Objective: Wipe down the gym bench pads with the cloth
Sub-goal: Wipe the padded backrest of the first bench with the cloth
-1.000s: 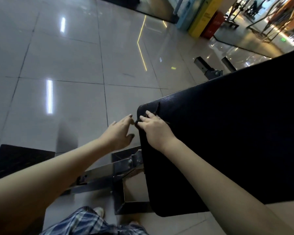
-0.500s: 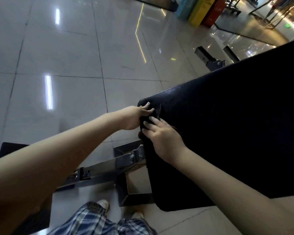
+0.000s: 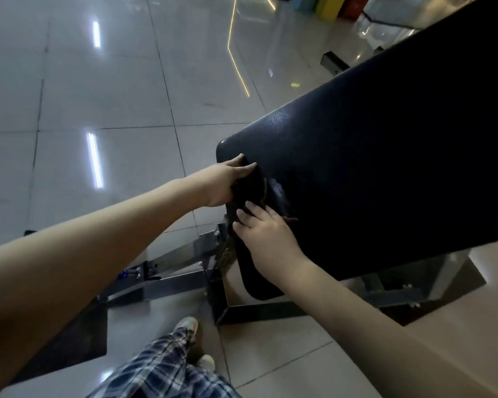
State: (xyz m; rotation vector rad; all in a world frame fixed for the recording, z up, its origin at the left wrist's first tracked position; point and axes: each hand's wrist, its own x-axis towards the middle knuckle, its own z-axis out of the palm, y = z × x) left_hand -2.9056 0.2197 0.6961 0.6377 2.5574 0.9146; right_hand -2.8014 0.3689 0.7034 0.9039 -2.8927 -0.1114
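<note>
Two hands: the left hand (image 3: 223,183) and the right hand (image 3: 266,239) both reach forward to the near end of a black padded gym bench pad (image 3: 385,168); they are near each other, not touching.
Left hand state: open, with straight fingers lying over the pad's end edge and pressing on a small dark crumpled cloth (image 3: 249,189).
Right hand state: open, with spread fingers (image 3: 246,215) laid flat on the lower part of the same cloth.
Cloth position: on the pad's near end, at its edge, between the two hands and touching both.
Pad position: it slopes up and away to the right, filling the right side of the view.
Frame: a grey metal bench frame (image 3: 170,264) runs under the pad's near end and down to the floor.
Floor: glossy grey tiled floor (image 3: 98,96), with reflected lights and a thin yellow line (image 3: 236,53).
Person: blue plaid trousers (image 3: 167,372) and a pale shoe (image 3: 187,324) show at the bottom edge.
Background: blue, yellow and red blocks (image 3: 331,4) stand at the top edge, too far off to identify.
</note>
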